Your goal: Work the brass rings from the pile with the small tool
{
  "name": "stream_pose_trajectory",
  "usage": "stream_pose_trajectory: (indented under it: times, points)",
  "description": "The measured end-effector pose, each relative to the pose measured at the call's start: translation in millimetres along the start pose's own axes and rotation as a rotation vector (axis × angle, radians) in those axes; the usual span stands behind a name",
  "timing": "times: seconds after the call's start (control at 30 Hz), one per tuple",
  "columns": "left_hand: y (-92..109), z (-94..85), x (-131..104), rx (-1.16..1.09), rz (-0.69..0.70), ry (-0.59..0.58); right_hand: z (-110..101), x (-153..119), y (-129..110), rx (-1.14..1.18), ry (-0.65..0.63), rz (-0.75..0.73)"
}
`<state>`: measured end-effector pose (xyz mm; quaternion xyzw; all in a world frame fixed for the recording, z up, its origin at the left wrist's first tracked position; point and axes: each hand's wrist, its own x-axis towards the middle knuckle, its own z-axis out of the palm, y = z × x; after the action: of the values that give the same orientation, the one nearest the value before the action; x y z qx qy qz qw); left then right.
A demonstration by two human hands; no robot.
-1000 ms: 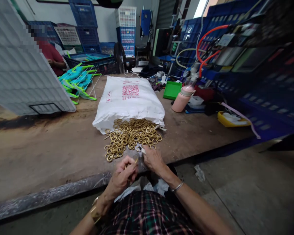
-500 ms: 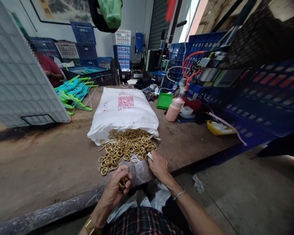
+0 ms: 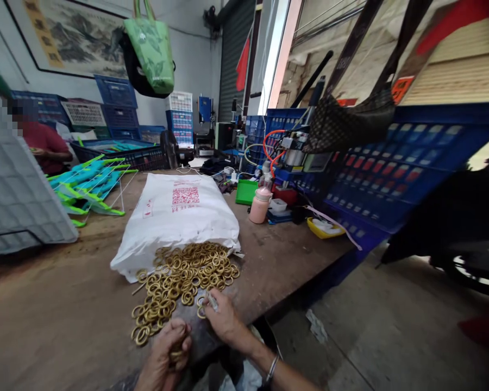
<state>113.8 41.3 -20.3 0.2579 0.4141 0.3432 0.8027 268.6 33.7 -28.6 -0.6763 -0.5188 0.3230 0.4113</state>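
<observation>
Many brass rings [image 3: 191,271] lie in a loose pile, spilling from the mouth of a white woven sack [image 3: 179,225] with a red printed code. My left hand [image 3: 167,350], at the near edge of the table, is closed around several brass rings, partly hidden by the fingers. Just right of it, my right hand [image 3: 225,321] reaches to the near edge of the pile, fingertips pinched at a brass ring [image 3: 201,313]. A pale strip [image 3: 212,300] shows at its fingers; whether worn or held, I cannot tell.
A pink bottle [image 3: 259,206], green tray [image 3: 246,191] and yellow dish [image 3: 325,228] stand right of the sack. Turquoise-and-green plastic pieces [image 3: 92,187] lie left, near a large white panel [image 3: 20,179]. A person [image 3: 46,146] sits behind. Blue crates [image 3: 391,163] stand right.
The view has swung right and up, so the table sits lower and further left. My right hand has shifted slightly left along the pile's edge; my left hand keeps its rings.
</observation>
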Motion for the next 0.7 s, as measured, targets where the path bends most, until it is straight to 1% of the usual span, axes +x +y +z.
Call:
stream_pose_trajectory:
  times: [0.1, 0.17, 0.23, 0.33, 0.43, 0.5, 0.57, 0.63, 0.7]
  points:
    - [-2, 4.8, -1, 0.177, 0.151, 0.092, 6, -3, -6, 0.172, -0.058, 0.059]
    - [-5, 6.9, -1, 0.284, 0.246, 0.12, 7, -6, -10, 0.251, -0.119, 0.11]
    - [-6, 8.4, -2, 0.342, 0.312, 0.105, 8, -8, -14, 0.325, -0.192, 0.191]
    - [-7, 10.7, -6, 0.341, 0.403, 0.063, 8, -13, -23, 0.454, -0.275, 0.337]
    - [-4, 13.1, -14, 0.419, 0.45, 0.058, 6, -18, -31, 0.552, -0.337, 0.425]
    - [-2, 13.8, -18, 0.488, 0.471, 0.079, 5, -20, -33, 0.581, -0.359, 0.434]
    - [-2, 13.2, -20, 0.494, 0.42, 0.071, 6, -21, -32, 0.557, -0.346, 0.409]
    - [-2, 11.7, -22, 0.453, 0.343, 0.07, 7, -22, -29, 0.46, -0.313, 0.323]
    - [-3, 10.2, -23, 0.42, 0.303, 0.078, 9, -23, -27, 0.313, -0.269, 0.189]
